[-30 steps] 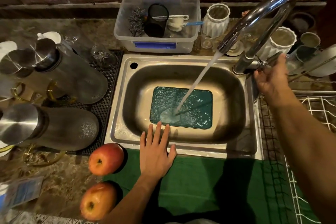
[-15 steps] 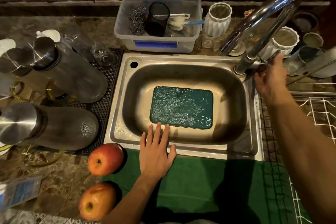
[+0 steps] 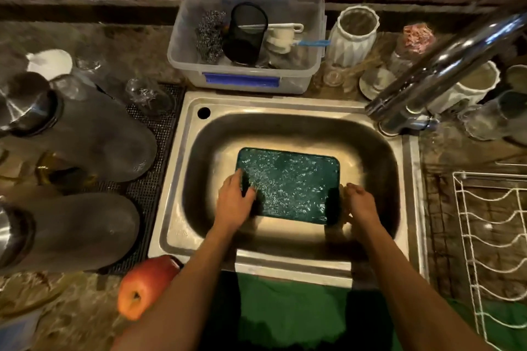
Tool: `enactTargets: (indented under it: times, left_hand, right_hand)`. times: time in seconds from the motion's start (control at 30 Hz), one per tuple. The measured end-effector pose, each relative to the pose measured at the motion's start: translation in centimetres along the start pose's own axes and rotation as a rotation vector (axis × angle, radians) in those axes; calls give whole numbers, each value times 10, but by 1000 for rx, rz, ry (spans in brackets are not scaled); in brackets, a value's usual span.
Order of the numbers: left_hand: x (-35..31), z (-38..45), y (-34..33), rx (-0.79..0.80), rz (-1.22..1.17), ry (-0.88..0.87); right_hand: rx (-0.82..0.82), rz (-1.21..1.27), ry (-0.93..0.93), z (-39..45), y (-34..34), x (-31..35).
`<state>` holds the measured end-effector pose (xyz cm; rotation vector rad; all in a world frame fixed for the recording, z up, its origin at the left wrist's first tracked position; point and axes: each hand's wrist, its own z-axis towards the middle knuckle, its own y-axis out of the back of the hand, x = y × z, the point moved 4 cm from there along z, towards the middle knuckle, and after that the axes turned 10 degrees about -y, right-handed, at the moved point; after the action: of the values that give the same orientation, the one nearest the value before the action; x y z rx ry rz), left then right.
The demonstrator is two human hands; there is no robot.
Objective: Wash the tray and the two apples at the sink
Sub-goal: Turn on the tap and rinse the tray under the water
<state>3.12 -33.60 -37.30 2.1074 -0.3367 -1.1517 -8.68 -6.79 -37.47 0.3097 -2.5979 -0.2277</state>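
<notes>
A dark green tray (image 3: 288, 185), wet and covered in droplets, lies flat in the bottom of the steel sink (image 3: 293, 266). My left hand (image 3: 235, 204) grips the tray's left edge, its fingers curled over the rim. At the right edge my right hand (image 3: 360, 204) has its fingers wrapped around the tray. One red-yellow apple (image 3: 145, 285) rests on the counter left of the sink's front corner, beside my left forearm. The other apple is hidden. No water runs from the chrome faucet (image 3: 445, 65).
A clear plastic bin (image 3: 245, 37) with scrubbers and brushes stands behind the sink. Steel-capped jugs (image 3: 85, 134) lie on a black mat at the left. White vases (image 3: 352, 34) and glasses crowd the back right. A wire rack (image 3: 493, 236) sits right; a green cloth (image 3: 291, 310) lies in front.
The water stopped running. My right hand left the faucet handle and my left hand left the sink's front rim. Both went down into the sink and took hold of the tray's ends.
</notes>
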Motion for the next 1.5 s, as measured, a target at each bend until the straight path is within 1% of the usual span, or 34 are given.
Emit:
enactTargets:
  times: [0.07,0.17,0.23,0.3,0.33,0.43,0.53,0.73,0.87,0.93,1.1,1.23,1.33,1.5]
  left_hand:
    - [10,17,-4,7,-44,74]
    - [19,34,-9,-13,-189,146]
    - [23,41,-11,-51,-402,253]
    - [25,43,-15,-63,-635,371]
    - [27,43,-16,-63,-705,418]
    - [34,45,-18,-121,-799,480]
    - [40,44,-18,-187,-820,506]
    - [47,42,-19,-170,-794,525]
    - [54,40,-15,-166,-758,549]
    - [51,39,-13,-164,-779,535]
    - [34,36,-6,-165,-864,446]
    - [28,33,0,-207,-962,391]
    - [25,30,7,-223,-974,329]
    - [18,20,20,-270,-1013,260]
  right_hand:
    - [46,38,-59,2,-6,-2]
    - [54,148,-138,7,-13,-1]
    - [81,209,-194,8,-16,0]
    - [142,263,-244,11,-21,-2]
    - [162,287,-264,12,-24,-2]
    - [181,346,-296,16,-28,-5]
    - [134,390,-309,18,-29,-6]
    - [1,437,-297,20,-22,-7]
    - [32,485,-263,20,-20,-7]
    - [40,493,-241,19,-18,-5]
    - [57,491,-156,19,-9,5]
    - [80,489,-77,20,-3,12]
    - [100,504,-31,16,-1,17]
    - [185,549,57,5,5,24]
